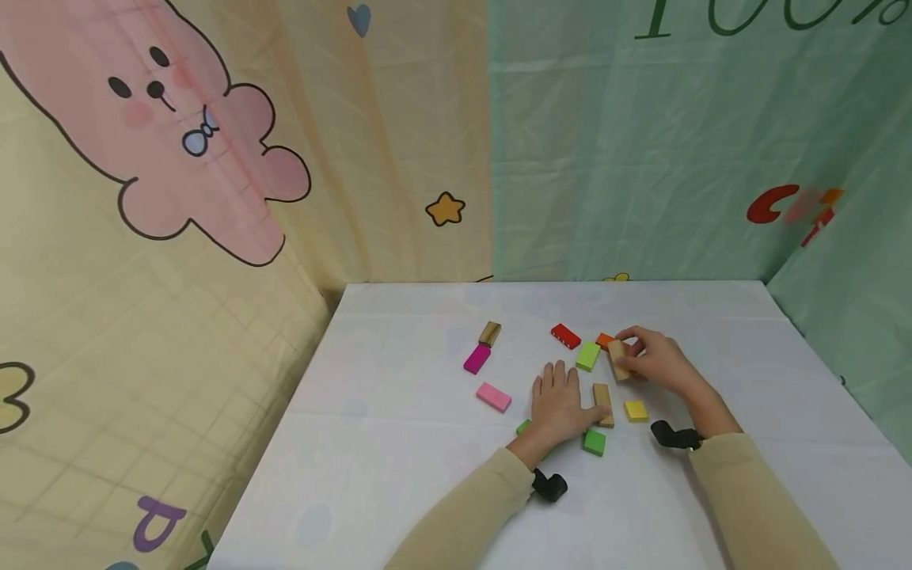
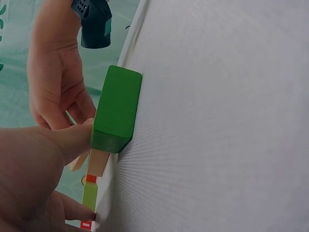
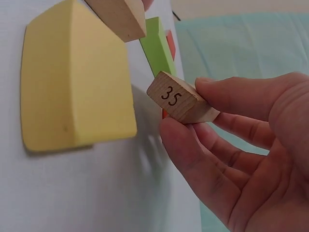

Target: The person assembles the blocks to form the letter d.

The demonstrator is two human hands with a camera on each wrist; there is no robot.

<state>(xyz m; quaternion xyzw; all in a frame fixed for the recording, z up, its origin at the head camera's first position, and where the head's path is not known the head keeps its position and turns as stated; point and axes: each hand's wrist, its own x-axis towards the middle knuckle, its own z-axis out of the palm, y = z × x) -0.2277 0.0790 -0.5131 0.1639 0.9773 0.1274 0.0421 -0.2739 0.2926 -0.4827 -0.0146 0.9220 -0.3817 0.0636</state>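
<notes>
Between thumb and fingers, my right hand (image 1: 659, 364) pinches a plain wooden block (image 1: 618, 363); the right wrist view shows "35" on the end of this wooden block (image 3: 171, 99). An orange block (image 1: 604, 340) and a lime block (image 1: 587, 356) lie just left of it. My left hand (image 1: 558, 408) rests on the table, fingers extended, its thumb at a second wooden block (image 1: 603, 398). Near that thumb is a green block (image 1: 594, 442), and the left wrist view has the green block (image 2: 116, 108) up close. Another green block is mostly hidden by the left wrist. A yellow block (image 1: 636, 411) sits below the right hand.
Farther left on the white table (image 1: 342, 475) lie a pink block (image 1: 494, 397), a magenta block (image 1: 476, 359) and a brown wooden block (image 1: 490, 333). Behind the left fingers is a red block (image 1: 566, 336). Printed curtains (image 1: 613, 158) hang beyond the back edge.
</notes>
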